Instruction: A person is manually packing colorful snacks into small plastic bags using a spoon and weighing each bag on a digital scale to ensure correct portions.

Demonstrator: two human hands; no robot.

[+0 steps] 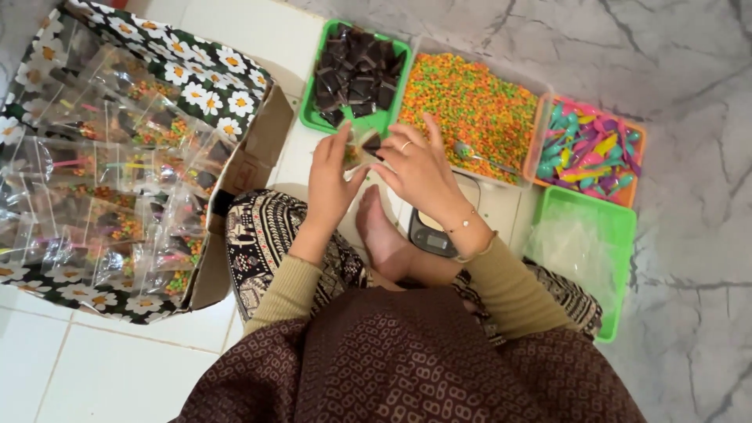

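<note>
While we look down from the head camera, our left hand (330, 182) and right hand (417, 168) meet over our lap, both closed with fingertips on a small clear plastic packet (360, 146) that holds a dark piece and some coloured bits; our fingers cover most of it, so we cannot make out whether its mouth is open or sealed. It hangs in the air just in front of the green plastic tray of dark brown square pieces (356, 74).

Beside that tray lies the clear tub of orange, green and yellow sprinkles (470, 106), with a metal spoon (478, 154) half sunk in them. Further right sits the orange tray of small coloured plastic spoons (587, 149), and below it the green tray of clear plastic bags (583, 251), whose contents are hard to tell apart. A small digital scale (433, 235) is mostly hidden under our right wrist, next to our bare foot (380, 231).

On the left, the flower-patterned cardboard box of filled clear packets (117, 157) is cut off by the frame edge. Trays stand edge to edge, leaving little room between them; open white tiled floor (102, 368) lies at lower left, and grey marble floor (697, 258) on the right.
</note>
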